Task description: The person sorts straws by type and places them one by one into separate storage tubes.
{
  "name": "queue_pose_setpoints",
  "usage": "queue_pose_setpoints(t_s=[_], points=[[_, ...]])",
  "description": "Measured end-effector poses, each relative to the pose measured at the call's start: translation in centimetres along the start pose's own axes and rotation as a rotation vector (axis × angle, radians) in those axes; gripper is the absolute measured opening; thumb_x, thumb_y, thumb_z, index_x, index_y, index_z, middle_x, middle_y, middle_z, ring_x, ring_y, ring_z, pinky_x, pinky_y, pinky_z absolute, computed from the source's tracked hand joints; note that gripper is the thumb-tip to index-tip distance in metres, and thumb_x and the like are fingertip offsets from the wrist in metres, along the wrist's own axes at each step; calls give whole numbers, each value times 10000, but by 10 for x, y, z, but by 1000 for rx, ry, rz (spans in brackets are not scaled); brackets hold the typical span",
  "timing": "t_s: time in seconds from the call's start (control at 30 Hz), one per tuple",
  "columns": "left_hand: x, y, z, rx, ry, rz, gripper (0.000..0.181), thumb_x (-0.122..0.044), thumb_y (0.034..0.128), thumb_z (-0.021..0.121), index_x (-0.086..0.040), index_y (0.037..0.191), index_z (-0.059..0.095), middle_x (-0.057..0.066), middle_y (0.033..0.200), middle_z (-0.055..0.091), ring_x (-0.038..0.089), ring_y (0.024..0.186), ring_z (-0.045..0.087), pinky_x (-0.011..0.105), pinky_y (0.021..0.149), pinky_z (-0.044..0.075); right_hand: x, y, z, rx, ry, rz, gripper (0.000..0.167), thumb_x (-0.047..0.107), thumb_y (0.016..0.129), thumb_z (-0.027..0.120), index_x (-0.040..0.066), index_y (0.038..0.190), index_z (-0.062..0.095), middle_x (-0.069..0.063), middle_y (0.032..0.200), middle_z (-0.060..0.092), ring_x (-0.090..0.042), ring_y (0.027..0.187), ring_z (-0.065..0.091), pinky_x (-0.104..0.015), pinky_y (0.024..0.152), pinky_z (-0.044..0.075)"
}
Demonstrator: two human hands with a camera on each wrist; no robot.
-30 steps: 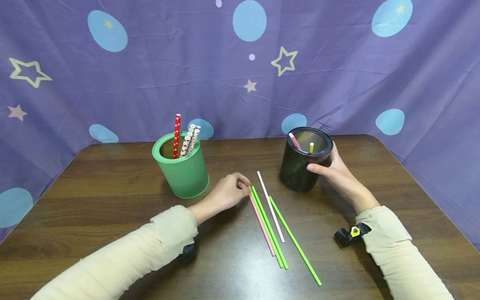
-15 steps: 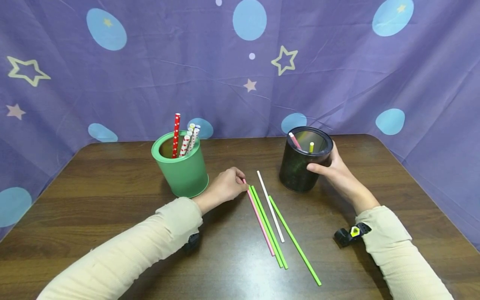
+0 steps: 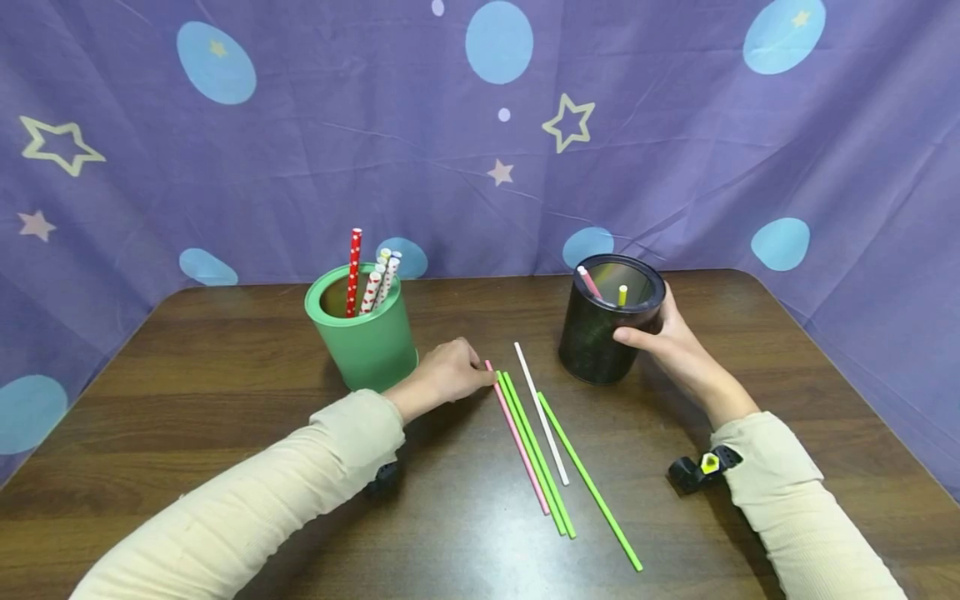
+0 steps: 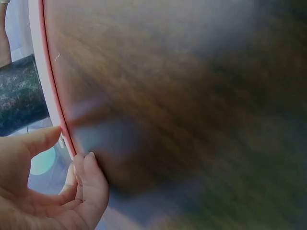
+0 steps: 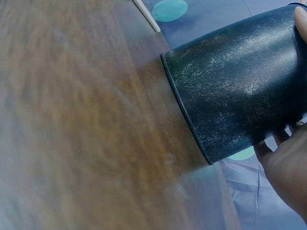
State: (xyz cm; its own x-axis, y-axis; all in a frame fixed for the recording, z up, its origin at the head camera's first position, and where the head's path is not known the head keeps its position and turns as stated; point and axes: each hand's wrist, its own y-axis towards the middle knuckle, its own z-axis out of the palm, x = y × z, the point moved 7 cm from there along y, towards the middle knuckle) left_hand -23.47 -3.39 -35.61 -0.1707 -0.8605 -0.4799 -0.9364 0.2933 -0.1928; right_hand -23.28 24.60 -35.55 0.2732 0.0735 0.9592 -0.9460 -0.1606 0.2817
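Observation:
In the head view my left hand (image 3: 452,372) is at the far end of a pink straw (image 3: 517,437) lying on the table. The left wrist view has the thumb (image 4: 45,139) on one side of the straw and the fingertips on the other, pinching it. Two green straws (image 3: 540,456) lie close beside it. A white straw (image 3: 541,414) and another green straw (image 3: 590,482) lie further right. My right hand (image 3: 678,354) grips the black can (image 3: 600,342) round its right side; some of its fingers are hidden behind. A pink and a yellow straw stick up inside the can.
A green can (image 3: 369,354) stands left of my left hand, with a red straw (image 3: 354,267) and several patterned straws in it. The brown table (image 3: 225,400) ends at the back against a purple curtain (image 3: 420,167).
My left hand has shifted slightly left and away at the straws' far ends. The pink straw's far end has moved a little left of the green ones. My right hand and the black can stay put.

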Motion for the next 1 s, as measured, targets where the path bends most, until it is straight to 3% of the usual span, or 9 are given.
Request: queue_pose_setpoints(t_s=[0.13, 0.27, 0.37, 0.6, 0.8, 1.0], points=[[-1, 1, 2, 42, 13, 7, 301, -274, 895, 710, -127, 643, 638, -42, 496, 474, 96, 414, 489, 243, 460, 415, 4, -2, 2, -10, -15, 24, 782, -11, 846, 694, 203, 1455, 253, -54, 1361, 438, -164, 1244, 427, -222, 1019, 348], [-2, 3, 2, 49, 21, 20, 293, -194, 885, 692, -120, 609, 627, -54, 477, 475, 82, 381, 467, 203, 401, 399, -1, -1, -1, -8, -1, 7, 798, -1, 844, 709, 192, 1468, 251, -66, 1369, 443, -167, 1244, 436, -234, 1024, 345], [-1, 3, 0, 44, 20, 25, 212, -137, 880, 672, -89, 674, 677, -34, 497, 522, 91, 387, 499, 208, 403, 436, -7, 2, -5, 3, 6, -20, 814, 23, 844, 728, 191, 1484, 254, -79, 1385, 442, -169, 1249, 441, -241, 1021, 348], [1, 2, -2, 32, -33, 21, 67, -94, 867, 672, -66, 863, 732, 1, 558, 591, 129, 443, 583, 239, 444, 511, -9, 3, -5, 2, -2, 3, 816, 10, 844, 704, 205, 1485, 238, -74, 1400, 428, -167, 1267, 421, -225, 1036, 334], [5, 2, -3, 49, -116, -1, 228, -70, 870, 643, -8, 1075, 722, 36, 642, 660, 152, 518, 638, 252, 490, 549, 0, -1, 1, -19, -14, 30, 788, -47, 850, 668, 201, 1465, 243, -51, 1374, 428, -157, 1250, 418, -217, 1023, 337], [6, 2, -9, 69, -222, -3, 294, -35, 872, 582, 41, 1137, 685, 74, 699, 675, 118, 573, 621, 256, 523, 561, 2, 0, 2, -11, -12, 17, 799, -19, 842, 694, 196, 1465, 244, -54, 1367, 436, -166, 1251, 420, -224, 1022, 342]])
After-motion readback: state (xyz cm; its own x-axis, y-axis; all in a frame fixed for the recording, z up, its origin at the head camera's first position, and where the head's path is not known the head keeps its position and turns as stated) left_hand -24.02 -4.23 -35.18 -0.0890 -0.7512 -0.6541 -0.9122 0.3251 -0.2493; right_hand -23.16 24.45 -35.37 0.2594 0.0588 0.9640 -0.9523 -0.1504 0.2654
